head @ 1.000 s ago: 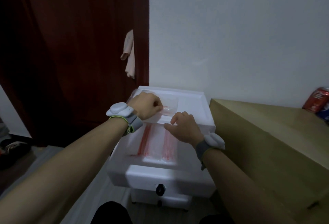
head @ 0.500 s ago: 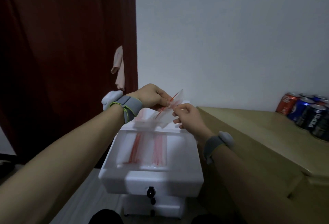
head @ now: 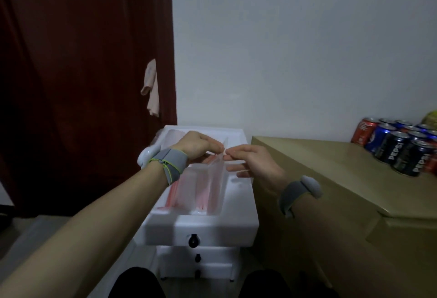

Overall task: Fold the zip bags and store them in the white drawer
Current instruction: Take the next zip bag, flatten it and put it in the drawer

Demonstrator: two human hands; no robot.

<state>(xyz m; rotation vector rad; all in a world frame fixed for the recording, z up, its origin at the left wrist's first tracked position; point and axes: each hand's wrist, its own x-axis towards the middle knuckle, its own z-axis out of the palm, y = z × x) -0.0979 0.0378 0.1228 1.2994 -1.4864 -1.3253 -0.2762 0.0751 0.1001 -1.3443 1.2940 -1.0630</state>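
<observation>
A clear zip bag (head: pixel 216 179) with a red seal hangs upright over the pulled-out top white drawer (head: pixel 212 229). My left hand (head: pixel 197 147) pinches its top edge from the left, and my right hand (head: pixel 253 164) pinches the same edge from the right with thumb and forefinger, the other fingers spread. Inside the drawer lie folded zip bags (head: pixel 186 191) showing red stripes. More clear bags (head: pixel 173 135) rest on top of the cabinet behind my left hand, partly hidden.
The white cabinet has two more shut drawers with black knobs (head: pixel 197 258) below. A tan wooden unit (head: pixel 331 179) stands right of it, bearing several soda cans (head: pixel 402 148). A dark red curtain (head: pixel 82 72) and a hanging beige cloth (head: pixel 151 89) are on the left.
The bag went from lying on the cabinet top to being lifted by both hands, and it now hangs lower and upright over the drawer. The camera view has shifted.
</observation>
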